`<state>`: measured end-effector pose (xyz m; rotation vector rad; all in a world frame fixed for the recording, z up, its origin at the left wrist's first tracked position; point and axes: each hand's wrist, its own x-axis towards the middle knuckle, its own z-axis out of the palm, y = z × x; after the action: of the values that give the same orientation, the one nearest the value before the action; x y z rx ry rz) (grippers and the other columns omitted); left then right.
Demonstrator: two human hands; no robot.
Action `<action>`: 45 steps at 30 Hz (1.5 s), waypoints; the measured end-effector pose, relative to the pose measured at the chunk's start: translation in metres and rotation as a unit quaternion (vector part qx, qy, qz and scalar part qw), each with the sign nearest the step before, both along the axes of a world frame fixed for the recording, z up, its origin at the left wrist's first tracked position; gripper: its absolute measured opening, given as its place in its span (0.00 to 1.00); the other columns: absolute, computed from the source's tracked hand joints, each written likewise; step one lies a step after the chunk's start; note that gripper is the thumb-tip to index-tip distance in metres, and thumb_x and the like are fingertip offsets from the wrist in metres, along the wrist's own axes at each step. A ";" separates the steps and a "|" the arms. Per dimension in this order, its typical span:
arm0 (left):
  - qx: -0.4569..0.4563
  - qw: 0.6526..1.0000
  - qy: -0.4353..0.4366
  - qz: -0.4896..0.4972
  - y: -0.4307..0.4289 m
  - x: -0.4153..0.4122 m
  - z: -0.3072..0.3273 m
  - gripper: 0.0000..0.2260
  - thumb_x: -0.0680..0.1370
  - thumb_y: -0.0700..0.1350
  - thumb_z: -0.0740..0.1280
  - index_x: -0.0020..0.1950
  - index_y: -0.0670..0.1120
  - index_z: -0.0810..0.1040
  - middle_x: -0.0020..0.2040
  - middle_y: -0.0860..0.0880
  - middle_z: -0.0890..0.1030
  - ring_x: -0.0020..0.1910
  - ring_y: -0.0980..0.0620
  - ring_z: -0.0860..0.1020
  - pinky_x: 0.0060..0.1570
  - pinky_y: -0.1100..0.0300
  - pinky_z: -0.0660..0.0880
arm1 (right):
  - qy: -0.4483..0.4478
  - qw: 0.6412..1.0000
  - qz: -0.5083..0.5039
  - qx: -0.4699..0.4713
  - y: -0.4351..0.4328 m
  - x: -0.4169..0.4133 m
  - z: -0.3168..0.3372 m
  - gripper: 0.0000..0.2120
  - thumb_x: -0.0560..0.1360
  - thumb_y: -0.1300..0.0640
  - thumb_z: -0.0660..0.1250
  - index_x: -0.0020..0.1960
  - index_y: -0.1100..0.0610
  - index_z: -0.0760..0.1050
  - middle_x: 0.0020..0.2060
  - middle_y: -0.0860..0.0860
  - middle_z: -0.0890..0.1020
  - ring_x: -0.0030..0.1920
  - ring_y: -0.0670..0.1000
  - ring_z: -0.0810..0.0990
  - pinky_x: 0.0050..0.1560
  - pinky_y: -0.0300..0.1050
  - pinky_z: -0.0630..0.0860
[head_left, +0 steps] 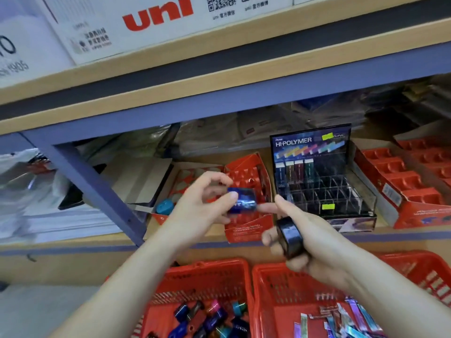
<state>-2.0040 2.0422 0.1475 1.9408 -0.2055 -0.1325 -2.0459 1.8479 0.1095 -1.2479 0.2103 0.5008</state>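
**Baskets (202, 267) below, hands up at the shelf (73, 240)**

Nearest the lens were two red baskets, side by side under the shelf edge. Small blue, pink and teal barrels lay in the left one; flat foil packets lay in the right one (292, 270).

Above them, both forearms reached toward the shelf. Left hand (202, 203) pinched a blue piece (242, 200): its thumb pressed on the near face and its other fingers curled above and below. That piece sat just right of the left palm, between the two hands and in front of a red tray (246, 230) on the shelf.

Right hand (312, 240) had its forefinger out straight, with the tip touching the blue piece's right end. Its lower fingers were curled round a black piece (289, 236), which was held against the palm and apart from the blue one.

A Hi-Polymer display (314, 172) stood just right of the tray, and a teal piece (164, 206) lay to the tray's left. Motion blur hid finer detail.
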 end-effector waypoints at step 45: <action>-0.084 0.995 -0.012 -0.061 -0.050 0.000 -0.005 0.15 0.68 0.41 0.76 0.53 0.45 0.81 0.47 0.45 0.85 0.44 0.48 0.83 0.47 0.57 0.81 | -0.091 0.981 -0.136 0.103 -0.026 0.000 0.011 0.14 0.72 0.54 0.69 0.51 0.64 0.82 0.45 0.62 0.85 0.39 0.53 0.85 0.38 0.38 0.81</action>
<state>-2.0040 1.9926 0.1427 1.7637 -0.3402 -0.1667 -2.0461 1.8221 0.1206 -1.0356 0.1663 0.1665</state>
